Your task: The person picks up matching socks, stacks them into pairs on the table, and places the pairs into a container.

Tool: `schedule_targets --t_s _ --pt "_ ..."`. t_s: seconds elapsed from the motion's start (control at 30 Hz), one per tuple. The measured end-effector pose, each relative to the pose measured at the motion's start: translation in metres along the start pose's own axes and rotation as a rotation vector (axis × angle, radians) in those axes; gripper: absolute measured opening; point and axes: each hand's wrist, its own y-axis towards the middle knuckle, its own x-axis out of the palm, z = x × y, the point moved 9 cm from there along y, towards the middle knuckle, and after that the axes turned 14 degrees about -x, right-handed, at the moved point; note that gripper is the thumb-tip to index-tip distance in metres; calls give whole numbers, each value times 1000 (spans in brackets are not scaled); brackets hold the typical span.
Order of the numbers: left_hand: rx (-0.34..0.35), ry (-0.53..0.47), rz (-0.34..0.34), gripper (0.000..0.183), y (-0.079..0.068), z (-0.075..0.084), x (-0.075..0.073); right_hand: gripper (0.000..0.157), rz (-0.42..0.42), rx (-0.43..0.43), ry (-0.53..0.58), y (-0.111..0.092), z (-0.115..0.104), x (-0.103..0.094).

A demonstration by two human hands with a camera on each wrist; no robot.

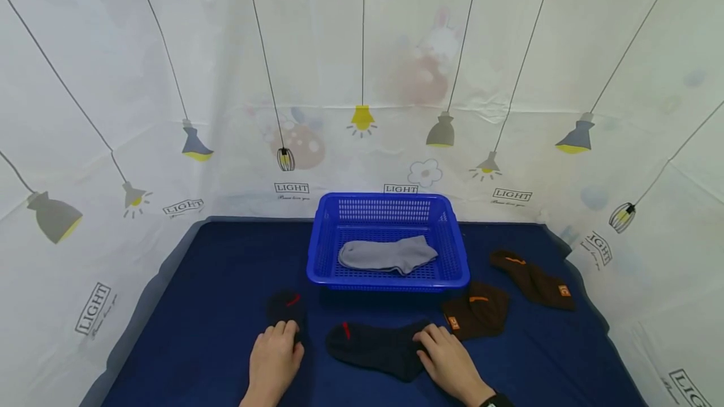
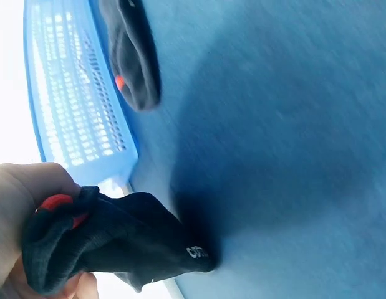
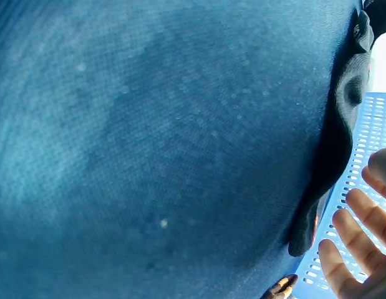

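Left hand: I see the left hand pinching the left dark sock, thumb above, the sock's red mark beside the thumb.
Right hand: the right hand has its fingers loosely extended and slightly spread, at the right end of the middle dark sock; I cannot tell whether they touch it.
Middle dark sock: lies flat between both hands, its red-marked end toward the left one.
Blue basket: the blue basket stands beyond both hands, with gray socks inside.
Brown socks: I make out brown socks just beyond the right hand.
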Motion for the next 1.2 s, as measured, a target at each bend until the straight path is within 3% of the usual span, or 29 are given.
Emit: schedule_targets --t_s 0.23,0.6,0.97,1.2 --pt "58 -37 37 36 -3 21 3 28 -6 7 13 -1 0 1" --pt "149 -104 35 40 -6 59 11 28 2 5 2 0 -1 1" --pt "185 -131 -118 39 0 97 34 27 -13 17 5 1 0 1" --pt "228 -145 -94 39 5 117 52 29 13 4 -8 1 -2 1"
